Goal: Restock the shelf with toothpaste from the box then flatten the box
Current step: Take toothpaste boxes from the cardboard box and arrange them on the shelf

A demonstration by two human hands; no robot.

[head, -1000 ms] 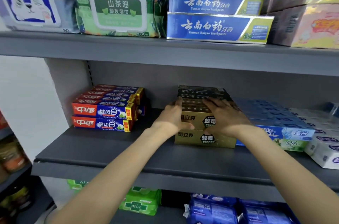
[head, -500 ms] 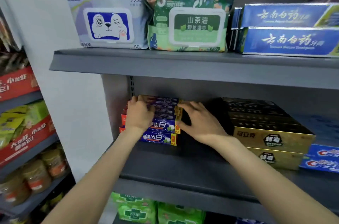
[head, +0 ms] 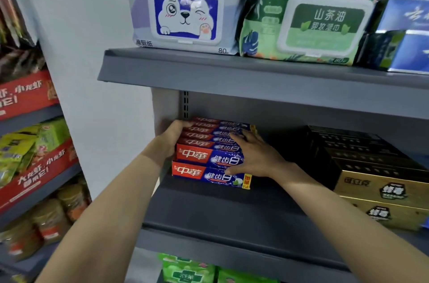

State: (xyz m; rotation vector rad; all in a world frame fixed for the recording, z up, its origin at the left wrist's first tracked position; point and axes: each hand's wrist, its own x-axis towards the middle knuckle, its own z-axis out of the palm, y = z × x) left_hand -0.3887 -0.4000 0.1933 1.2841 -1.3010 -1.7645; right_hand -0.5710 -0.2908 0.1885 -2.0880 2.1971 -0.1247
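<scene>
- Left hand (head: 173, 136) and right hand (head: 251, 155) are bracketing the red-and-blue toothpaste stack (head: 210, 155) on the middle shelf (head: 209, 210), fingers flat and spread, gripping nothing.
- Squaring step seems under way.
- Supply box not showing; next, probably fetching more.

bare shelf (head: 209, 208) before red toothpaste stack (head: 197, 155); gold boxes (head: 383, 190) block right side.

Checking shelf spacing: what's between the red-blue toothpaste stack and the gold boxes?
Head view: only the right hand and bare shelf lie between the red-blue toothpaste stack and gold boxes.
</scene>
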